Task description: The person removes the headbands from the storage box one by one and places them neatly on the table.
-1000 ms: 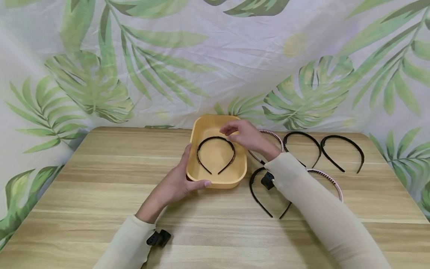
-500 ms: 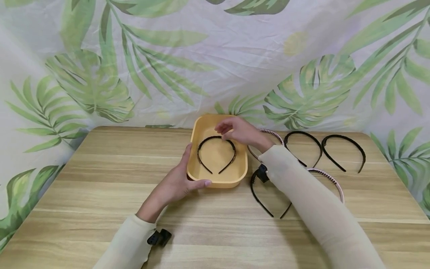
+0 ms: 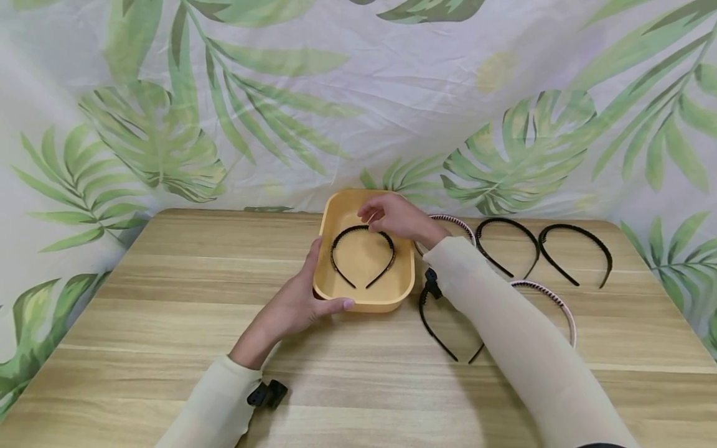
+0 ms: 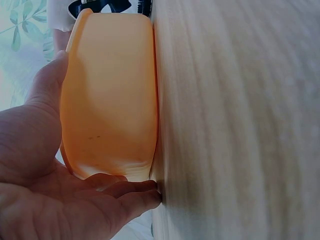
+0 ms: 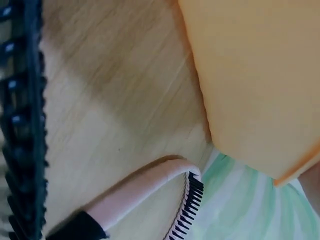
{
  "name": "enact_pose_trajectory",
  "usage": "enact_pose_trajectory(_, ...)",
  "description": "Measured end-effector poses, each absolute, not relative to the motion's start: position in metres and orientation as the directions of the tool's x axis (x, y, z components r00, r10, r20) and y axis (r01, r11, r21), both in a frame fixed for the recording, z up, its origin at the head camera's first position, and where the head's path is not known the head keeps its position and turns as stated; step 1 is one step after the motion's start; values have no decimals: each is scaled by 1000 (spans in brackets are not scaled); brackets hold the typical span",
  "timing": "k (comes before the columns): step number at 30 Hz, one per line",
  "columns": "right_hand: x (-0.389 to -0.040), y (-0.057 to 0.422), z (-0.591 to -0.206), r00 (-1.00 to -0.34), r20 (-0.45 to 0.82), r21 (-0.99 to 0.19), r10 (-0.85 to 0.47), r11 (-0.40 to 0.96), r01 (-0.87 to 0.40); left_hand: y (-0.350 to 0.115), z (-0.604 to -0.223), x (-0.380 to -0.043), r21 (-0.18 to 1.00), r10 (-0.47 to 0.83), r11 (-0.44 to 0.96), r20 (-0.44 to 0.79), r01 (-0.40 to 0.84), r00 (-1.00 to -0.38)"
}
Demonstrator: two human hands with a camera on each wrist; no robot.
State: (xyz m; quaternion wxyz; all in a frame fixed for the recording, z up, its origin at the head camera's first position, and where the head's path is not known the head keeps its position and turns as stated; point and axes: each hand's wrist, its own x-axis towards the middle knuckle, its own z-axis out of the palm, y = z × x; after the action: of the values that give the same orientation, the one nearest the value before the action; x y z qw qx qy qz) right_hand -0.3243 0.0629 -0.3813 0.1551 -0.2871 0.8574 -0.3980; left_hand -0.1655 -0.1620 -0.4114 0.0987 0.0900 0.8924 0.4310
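A yellow plastic box (image 3: 406,280) stands at the back middle of the table in the head view. My left hand (image 3: 288,305) grips its near left corner, thumb along the front rim and fingers by the left side. The left wrist view shows that hand (image 4: 55,165) at the box's wall (image 4: 110,95). A thin black headband (image 3: 334,264) lies inside the box, ends toward me. Over the box, my right hand (image 3: 394,214) has loosely bent fingers by the headband's top. Whether they touch it I cannot tell. The right wrist view does not show the right fingers.
To the right lie a pink headband (image 3: 456,222) by the box, two black headbands (image 3: 512,222) (image 3: 585,234), and, nearer, another black headband (image 3: 434,333) and a pink headband (image 3: 554,298). My right sleeve (image 3: 521,330) partly covers the nearer ones. Leaf-printed cloth (image 3: 280,124) hangs behind the table.
My right hand has shifted slightly left over the box, and its forearm has moved left too. The left hand, box and headband inside look the same.
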Motion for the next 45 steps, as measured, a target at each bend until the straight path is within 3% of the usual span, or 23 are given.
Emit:
enact_pose_trajectory(26, -334, 54, -387, -756, -42, -566, -653, 639, -521, -161, -410, -166, 784, 254, 615, -96, 84, -963)
enact_pose_trajectory(45, -334, 52, -390, -753, -64, -514, -655, 669, -537, -161, -410, -166, 790, 246, 609, -112, 64, -963)
